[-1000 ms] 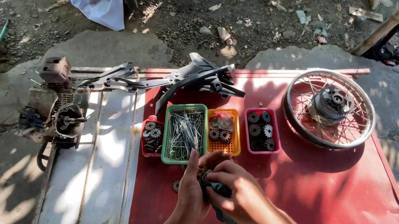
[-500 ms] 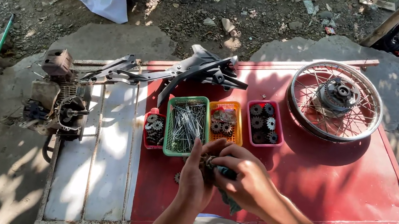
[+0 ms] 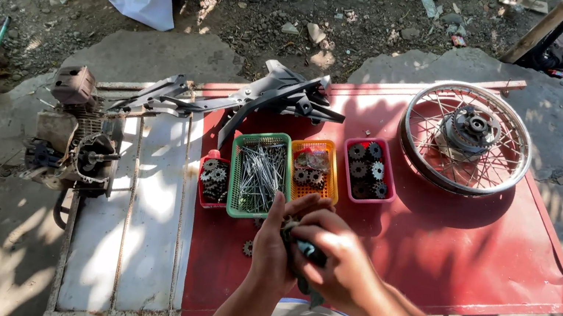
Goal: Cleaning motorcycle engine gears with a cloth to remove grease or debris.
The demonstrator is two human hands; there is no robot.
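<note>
Both hands meet at lower centre of the frame, over the near edge of the red worktop (image 3: 473, 268). The left hand (image 3: 273, 247) and the right hand (image 3: 339, 262) are pressed together around a dark cloth (image 3: 309, 254), and a small metal part seems to sit inside it; the part itself is mostly hidden, so its kind cannot be confirmed. Each grip is closed on the cloth, fingers curled, none spread.

One loose sprocket (image 3: 248, 248) lies on the worktop just left of the left wrist, apart from the trays. Above the hands, a row of trays runs across mid-frame: a small red tray (image 3: 203, 169) of gears, a green basket (image 3: 240, 174) of thin metal spokes or rods, an orange basket (image 3: 328, 172) of gears, and a pink tray (image 3: 390, 178) of dark sprockets. A spoked wheel (image 3: 466, 138) lies at upper right, a black frame piece (image 3: 268, 97) at upper centre, and an engine block (image 3: 72, 141) at left beside the white panel (image 3: 144, 234).

Assessment of the step in hand, judged as wiping a small part: hold the work low over the worktop so a slip drops it onto the red surface and not onto the dirt ground. Turn the part inside the cloth with the right fingers while the left hand steadies it, working the cloth between any teeth. Keep sleeves and cloth ends away from the green basket, whose rods stand near the knuckles and could catch. The stray sprocket near the wrist risks being knocked off the edge.
</note>
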